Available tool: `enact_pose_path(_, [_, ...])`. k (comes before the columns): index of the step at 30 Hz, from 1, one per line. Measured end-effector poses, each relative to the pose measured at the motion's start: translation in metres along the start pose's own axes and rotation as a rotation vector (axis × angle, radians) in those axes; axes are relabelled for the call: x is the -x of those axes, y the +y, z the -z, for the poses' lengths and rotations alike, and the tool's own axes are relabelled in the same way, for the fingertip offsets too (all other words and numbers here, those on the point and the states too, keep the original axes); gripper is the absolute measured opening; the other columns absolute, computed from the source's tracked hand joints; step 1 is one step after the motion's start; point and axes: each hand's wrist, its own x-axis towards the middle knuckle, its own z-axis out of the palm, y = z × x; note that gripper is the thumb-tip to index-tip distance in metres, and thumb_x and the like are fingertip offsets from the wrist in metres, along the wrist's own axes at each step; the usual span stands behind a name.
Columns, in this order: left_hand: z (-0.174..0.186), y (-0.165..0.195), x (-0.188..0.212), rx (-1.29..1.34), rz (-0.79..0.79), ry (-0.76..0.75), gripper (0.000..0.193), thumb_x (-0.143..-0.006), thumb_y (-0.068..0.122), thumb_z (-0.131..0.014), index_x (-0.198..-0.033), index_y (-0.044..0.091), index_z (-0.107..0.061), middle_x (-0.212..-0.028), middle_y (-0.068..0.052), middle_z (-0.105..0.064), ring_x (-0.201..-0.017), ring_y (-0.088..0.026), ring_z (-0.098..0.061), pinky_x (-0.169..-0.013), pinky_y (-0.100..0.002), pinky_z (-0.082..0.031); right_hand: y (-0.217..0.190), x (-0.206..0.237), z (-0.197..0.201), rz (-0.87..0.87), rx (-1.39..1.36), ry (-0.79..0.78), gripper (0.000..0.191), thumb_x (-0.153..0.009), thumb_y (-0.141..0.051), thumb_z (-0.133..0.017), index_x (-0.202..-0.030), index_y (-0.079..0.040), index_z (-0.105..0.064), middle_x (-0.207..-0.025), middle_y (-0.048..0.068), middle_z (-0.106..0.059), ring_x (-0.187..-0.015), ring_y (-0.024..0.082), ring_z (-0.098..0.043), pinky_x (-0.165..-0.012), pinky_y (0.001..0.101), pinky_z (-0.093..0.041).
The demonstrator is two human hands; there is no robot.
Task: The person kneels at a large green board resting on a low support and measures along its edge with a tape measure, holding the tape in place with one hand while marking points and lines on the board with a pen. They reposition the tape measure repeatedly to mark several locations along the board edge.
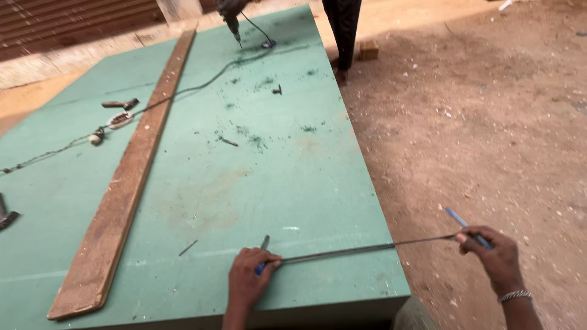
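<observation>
My left hand (249, 278) rests on the near edge of a big green board (257, 159), pinching the end of a thin dark metal strip (361, 250) against it together with a small blue object. The strip runs to the right past the board's edge to my right hand (496, 255), which grips its other end and a blue pen (466, 225). A bracelet sits on my right wrist.
A long wooden plank (131, 171) lies lengthwise on the board's left half. A power drill (231, 17) with a cable (183, 90) stands at the far end, beside another person's legs (342, 30). Small tools lie at the left. Bare dirt ground (489, 122) is on the right.
</observation>
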Motion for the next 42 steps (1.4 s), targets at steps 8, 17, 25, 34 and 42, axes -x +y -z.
enact_pose_path(8, [-0.004,0.013,-0.003,-0.084,0.107,-0.110,0.006,-0.078,0.018,-0.080,-0.083,0.019,-0.083,-0.082,0.005,-0.074,-0.081,-0.019,-0.063,-0.068,-0.036,-0.052,0.013,0.007,0.071,0.106,0.475,0.183,0.025,-0.091,-0.007,-0.082,-0.112,0.004,-0.077,-0.105,0.017,-0.074,-0.089,0.021,-0.072,-0.076,0.0346,-0.060])
enact_pose_path(17, [-0.018,0.032,0.004,-0.121,0.081,-0.086,0.002,-0.079,0.016,-0.079,-0.082,0.016,-0.080,-0.082,0.005,-0.074,-0.081,-0.018,-0.065,-0.067,-0.036,-0.052,-0.051,0.042,0.040,0.312,0.140,0.216,0.066,-0.084,0.002,-0.071,-0.147,0.007,-0.049,-0.129,0.021,-0.064,-0.120,0.028,-0.067,-0.087,0.0311,-0.062])
enact_pose_path(25, [-0.021,0.030,0.011,-0.107,-0.030,-0.013,0.004,-0.079,0.012,-0.080,-0.083,0.013,-0.079,-0.083,0.002,-0.075,-0.081,-0.018,-0.068,-0.070,-0.036,-0.052,-0.021,0.073,0.019,0.255,-0.556,0.249,0.021,-0.118,-0.009,-0.067,-0.114,0.012,-0.063,-0.086,0.019,-0.069,-0.079,0.027,-0.072,-0.064,0.0344,-0.060])
enact_pose_path(34, [-0.026,0.028,0.010,-0.096,-0.117,0.014,0.009,-0.078,0.010,-0.081,-0.086,0.015,-0.080,-0.086,0.001,-0.077,-0.085,-0.018,-0.071,-0.073,-0.036,-0.053,0.035,0.075,-0.023,0.193,-1.026,-0.051,0.012,-0.107,-0.007,-0.069,-0.106,0.003,-0.062,-0.089,0.014,-0.070,-0.077,0.025,-0.071,-0.060,0.0358,-0.057])
enact_pose_path(42, [-0.025,0.028,0.007,-0.092,-0.093,0.005,0.010,-0.079,0.011,-0.081,-0.087,0.015,-0.081,-0.087,0.001,-0.077,-0.083,-0.018,-0.070,-0.070,-0.036,-0.054,0.015,0.084,-0.084,0.080,-0.618,-0.213,0.028,-0.098,-0.011,-0.057,-0.118,0.005,-0.067,-0.092,0.018,-0.078,-0.073,0.022,-0.078,-0.055,0.0319,-0.063])
